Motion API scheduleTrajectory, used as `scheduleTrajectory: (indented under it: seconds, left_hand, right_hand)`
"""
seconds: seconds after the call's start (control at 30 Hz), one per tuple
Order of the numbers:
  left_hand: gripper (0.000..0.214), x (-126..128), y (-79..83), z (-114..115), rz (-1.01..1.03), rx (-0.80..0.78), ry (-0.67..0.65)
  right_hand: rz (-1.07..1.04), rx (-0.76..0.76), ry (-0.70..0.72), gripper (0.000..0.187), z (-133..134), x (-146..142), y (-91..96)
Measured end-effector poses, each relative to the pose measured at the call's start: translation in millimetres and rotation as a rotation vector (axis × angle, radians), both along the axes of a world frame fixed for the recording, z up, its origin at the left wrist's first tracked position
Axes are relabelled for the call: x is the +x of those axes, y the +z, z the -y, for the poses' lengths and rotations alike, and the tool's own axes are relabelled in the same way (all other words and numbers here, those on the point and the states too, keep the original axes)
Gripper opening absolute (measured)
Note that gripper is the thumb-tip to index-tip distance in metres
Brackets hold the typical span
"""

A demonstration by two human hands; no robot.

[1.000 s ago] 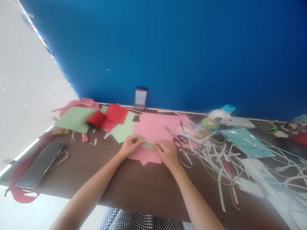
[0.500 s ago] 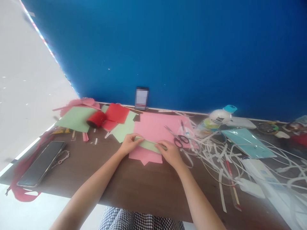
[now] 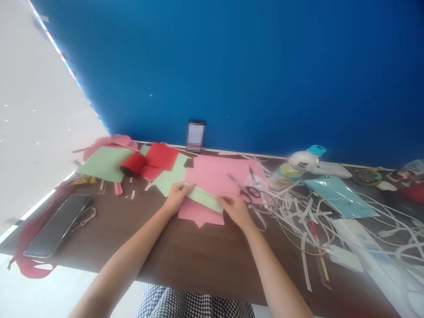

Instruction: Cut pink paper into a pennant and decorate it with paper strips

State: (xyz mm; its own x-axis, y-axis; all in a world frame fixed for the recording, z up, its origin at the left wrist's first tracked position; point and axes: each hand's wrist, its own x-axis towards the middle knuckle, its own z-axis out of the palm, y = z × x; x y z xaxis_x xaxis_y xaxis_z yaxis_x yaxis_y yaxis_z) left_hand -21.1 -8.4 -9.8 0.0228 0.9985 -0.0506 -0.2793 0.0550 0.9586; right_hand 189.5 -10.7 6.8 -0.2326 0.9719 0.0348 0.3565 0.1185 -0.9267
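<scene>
Between my hands is a folded strip of light green paper [image 3: 203, 198], slanting down to the right. My left hand [image 3: 177, 196] pinches its left end between thumb and fingers. At the right end, my right hand [image 3: 233, 207] closes its fingertips on the strip. Under it lie pink paper sheets [image 3: 215, 170], one with a pointed lower edge toward me. Scissors with dark handles [image 3: 250, 193] rest on the pink paper, just beyond my right hand. To the left of the pink sheets is another green sheet [image 3: 174, 174].
On the left are a red roll [image 3: 133, 164], a red square sheet [image 3: 162, 156], a green sheet [image 3: 105, 163] and a phone [image 3: 58, 225]. A second phone [image 3: 195, 136] leans on the blue wall. At right are a glue bottle [image 3: 303, 160], tangled white cables [image 3: 321, 234] and a power strip [image 3: 364, 245].
The green strip has turned so that more of its face shows and its right end sits lower. My left hand has shifted slightly left; both hands keep hold of the strip.
</scene>
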Motion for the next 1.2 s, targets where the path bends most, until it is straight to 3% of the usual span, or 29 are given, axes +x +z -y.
scheduleTrajectory:
  seconds: [0.33,0.43,0.7,0.8,0.97,1.2]
  left_hand:
    - [0.037,-4.9,4.4,-3.3,0.145,-0.091,-0.04]
    - [0.04,-3.2,2.4,-3.0,0.099,-0.084,0.022]
    - [0.023,1.1,0.5,-0.2,0.091,-0.036,0.125]
    - [0.022,4.8,6.1,4.1,-0.043,0.007,0.098]
    - [0.026,14.4,12.2,12.4,-0.196,0.059,-0.01]
    - [0.033,20.0,8.9,12.4,-0.053,-0.017,-0.038]
  right_hand:
    - [-0.057,0.019,-0.063,0.027,-3.3,1.8,-8.6]
    - [-0.089,0.016,-0.074,0.027,-1.6,-1.6,-9.5]
    - [-0.063,-0.128,0.207,0.022,9.8,-5.7,7.3]
    - [-0.052,-0.091,0.257,0.022,13.0,-10.1,11.0]
    - [-0.1,-0.081,0.203,0.024,14.7,-22.8,7.6]
    - [-0.088,-0.095,0.175,0.028,14.9,-27.8,2.8]
